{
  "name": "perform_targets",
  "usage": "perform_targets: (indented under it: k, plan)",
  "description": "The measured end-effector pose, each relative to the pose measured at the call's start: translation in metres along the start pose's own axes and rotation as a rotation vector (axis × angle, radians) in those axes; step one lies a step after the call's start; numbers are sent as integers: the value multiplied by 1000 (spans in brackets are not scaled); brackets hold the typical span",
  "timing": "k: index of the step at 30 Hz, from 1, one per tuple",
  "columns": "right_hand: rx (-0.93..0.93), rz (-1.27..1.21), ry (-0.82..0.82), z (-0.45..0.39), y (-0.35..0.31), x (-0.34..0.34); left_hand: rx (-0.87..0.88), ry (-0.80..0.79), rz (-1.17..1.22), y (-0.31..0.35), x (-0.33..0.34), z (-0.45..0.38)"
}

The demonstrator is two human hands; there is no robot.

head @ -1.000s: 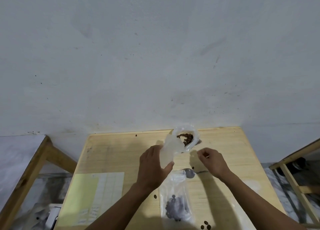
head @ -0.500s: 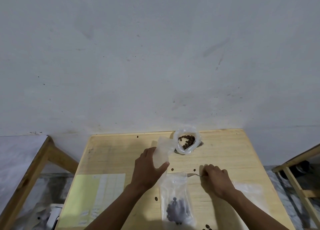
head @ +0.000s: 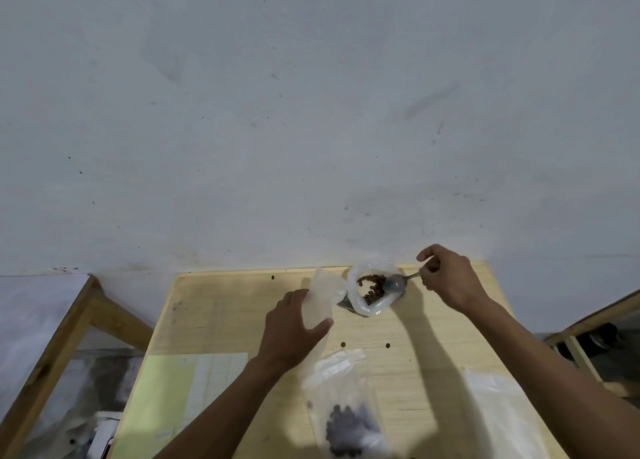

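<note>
My left hand (head: 291,327) grips a small clear plastic bag (head: 320,296), held upright above the wooden table (head: 415,337). Just right of it, a bowl lined with a plastic bag (head: 370,308) holds brown beans (head: 372,287) at the table's far edge. My right hand (head: 446,278) pinches the handle of a metal spoon (head: 396,283), whose bowl sits over the beans. A filled clear bag of dark beans (head: 346,420) lies flat on the table close to me.
A yellow and white sheet (head: 180,396) lies at the table's left. More clear plastic (head: 502,410) lies at the right. A few loose beans (head: 388,345) dot the table. Wooden frames (head: 52,358) stand on either side, and a grey wall rises behind.
My right hand picked the spoon up from the table and carried it to the bowl of beans. My left hand kept its hold on the small bag.
</note>
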State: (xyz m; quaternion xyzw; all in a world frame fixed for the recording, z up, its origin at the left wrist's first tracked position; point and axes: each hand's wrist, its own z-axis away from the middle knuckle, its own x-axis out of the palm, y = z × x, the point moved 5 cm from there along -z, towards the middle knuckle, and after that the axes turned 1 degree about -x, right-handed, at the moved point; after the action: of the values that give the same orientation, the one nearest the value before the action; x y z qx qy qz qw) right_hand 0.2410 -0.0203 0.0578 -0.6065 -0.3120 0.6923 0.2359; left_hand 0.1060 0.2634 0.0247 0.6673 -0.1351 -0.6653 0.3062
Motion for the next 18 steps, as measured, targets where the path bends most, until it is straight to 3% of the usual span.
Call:
perform_targets:
  k: [5,10,18]
  plan:
    - [-39,-157,120,-21,-15,8,96,-195,-72,12,16,-8]
    - [-99,-40,-5,-26,-12,43,211,-329,-91,25,29,-13]
    - [116,-137,23,-20,14,63,277,-410,-64,37,48,-20]
